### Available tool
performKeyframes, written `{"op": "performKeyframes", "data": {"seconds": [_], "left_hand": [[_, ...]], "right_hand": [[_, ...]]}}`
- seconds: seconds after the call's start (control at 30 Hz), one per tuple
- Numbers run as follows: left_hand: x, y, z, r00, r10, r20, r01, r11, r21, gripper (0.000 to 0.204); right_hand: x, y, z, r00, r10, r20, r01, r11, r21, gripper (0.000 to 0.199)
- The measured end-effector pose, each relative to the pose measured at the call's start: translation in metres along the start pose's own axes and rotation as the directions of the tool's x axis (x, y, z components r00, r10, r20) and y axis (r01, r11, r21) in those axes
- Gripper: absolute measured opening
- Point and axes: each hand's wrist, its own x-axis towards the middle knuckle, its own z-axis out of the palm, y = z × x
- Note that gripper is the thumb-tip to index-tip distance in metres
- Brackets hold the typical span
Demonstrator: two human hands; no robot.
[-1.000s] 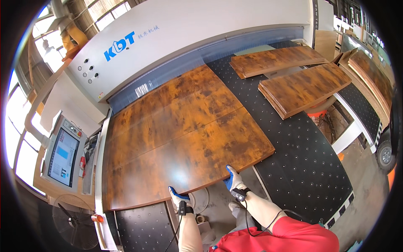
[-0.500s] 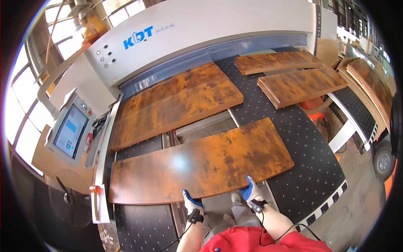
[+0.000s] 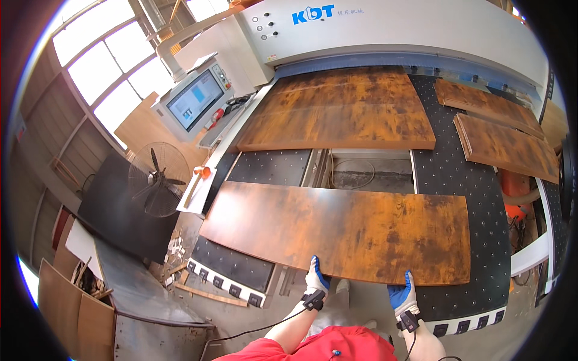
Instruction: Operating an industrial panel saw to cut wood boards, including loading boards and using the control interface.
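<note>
Left hand and right hand, both gloved, grip the near long edge of a loose wood-patterned board, thumbs on top, fingers beneath mostly hidden. Assessed risk: the grip sits somewhat right of the board's middle, so the longer left end could swing or dip. Fingers could be pinched if the near edge drops onto the bench, and the underside could scuff on its studs or catch at a section's edge. Position: the board lies directly ahead of both hands, touching them, and spans the bench's separate sections; whether it bears fully on them cannot be determined. Past its far edge, floor shows between sections; beyond lie larger brown panels, apart from it, before a white machine.
</note>
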Motion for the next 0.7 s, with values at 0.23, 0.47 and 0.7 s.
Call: {"op": "performKeyframes", "data": {"seconds": [0.23,0.47,0.7], "left_hand": [[-0.046,-0.020,-0.042,0.994,0.107,-0.030,-0.104,0.991,0.085,0.050],[-0.059,-0.016,-0.037,0.998,-0.012,-0.067,0.013,1.000,0.018,0.047],[-0.047,0.024,-0.084,0.943,-0.311,0.116,0.290,0.942,0.169,0.061]], "right_hand": [[-0.047,-0.019,-0.017,0.986,0.165,-0.034,-0.164,0.986,0.009,0.033],[-0.108,-0.014,0.027,0.745,0.665,0.053,-0.564,0.671,-0.482,0.040],[-0.019,-0.022,0.147,0.748,0.135,0.650,0.662,-0.232,-0.713,0.057]]}}
